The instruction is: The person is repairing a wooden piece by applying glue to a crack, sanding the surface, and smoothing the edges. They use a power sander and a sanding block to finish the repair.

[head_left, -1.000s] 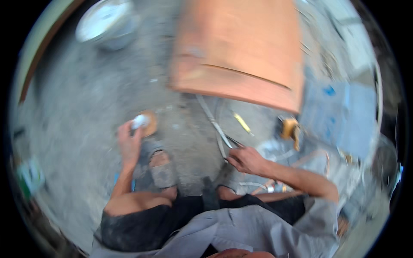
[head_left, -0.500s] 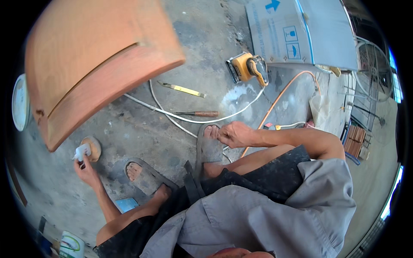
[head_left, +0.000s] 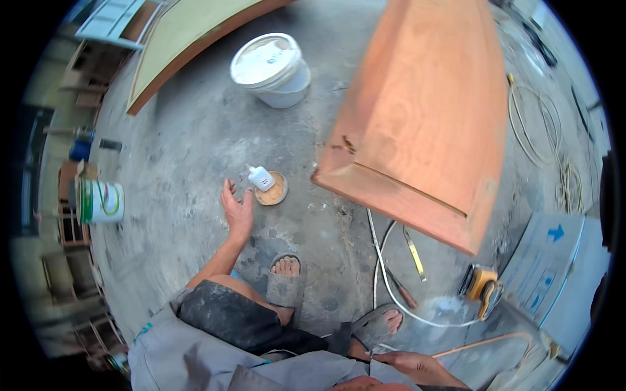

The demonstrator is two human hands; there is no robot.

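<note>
My left hand (head_left: 238, 208) is open, its thumb and fingers spread and holding nothing. Just beside its fingertips, a small white squeeze bottle (head_left: 262, 178) leans tilted in a shallow round dish (head_left: 276, 194) of tan powder or paste. My right hand (head_left: 412, 363) is low in the picture by my right foot, its fingers drawn together; what they hold, if anything, is hidden. In front of me stands a large curved, orange-brown wooden panel piece (head_left: 430, 111) with a groove near its lower edge and a dark blemish at one corner.
A lidded white bucket (head_left: 287, 88) stands beyond the dish. Right of my feet lie a yellow-handled cutter (head_left: 415, 256), a wooden-handled chisel (head_left: 403, 290), a yellow sander (head_left: 481, 285) and its white cord (head_left: 424, 319). A wrapped box (head_left: 548, 267) stands at right, a white-green bucket (head_left: 102, 202) at left.
My left hand has let go of the white bottle, which now rests in the dish. The view has swung left, so the wooden piece and tools appear farther right.
</note>
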